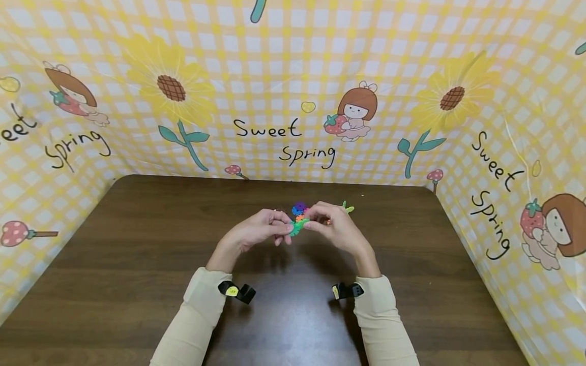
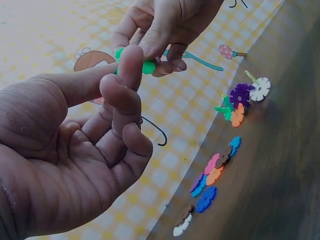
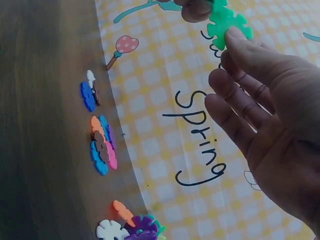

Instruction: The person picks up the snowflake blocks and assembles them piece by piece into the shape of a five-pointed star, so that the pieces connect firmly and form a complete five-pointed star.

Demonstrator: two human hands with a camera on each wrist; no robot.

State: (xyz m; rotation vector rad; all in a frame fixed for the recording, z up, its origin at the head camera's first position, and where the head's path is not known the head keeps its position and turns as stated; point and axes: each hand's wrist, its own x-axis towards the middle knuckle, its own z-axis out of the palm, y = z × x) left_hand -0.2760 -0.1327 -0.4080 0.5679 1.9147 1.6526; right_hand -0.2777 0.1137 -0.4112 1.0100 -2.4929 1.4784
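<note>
Both hands meet above the dark table. My left hand (image 1: 258, 231) pinches a green snowflake-shaped plastic disc (image 1: 295, 228) between thumb and fingers. In the right wrist view, my right hand (image 3: 280, 105) has its thumb on a notched green disc (image 3: 231, 26), pinching it. A second green part adjoins it at the top edge; whether the two are joined I cannot tell. From the left wrist, fingers hide much of the green plastic (image 2: 149, 67). The right hand's other fingers are loosely spread.
Several loose discs lie beyond the hands, including a blue one (image 2: 206, 199), a pink one (image 2: 211, 163) and a white one (image 3: 90, 76). A cluster with a purple disc (image 2: 240, 95) and a white disc (image 2: 260, 89) stands nearby. Patterned cloth (image 1: 293, 91) walls the table (image 1: 137, 244).
</note>
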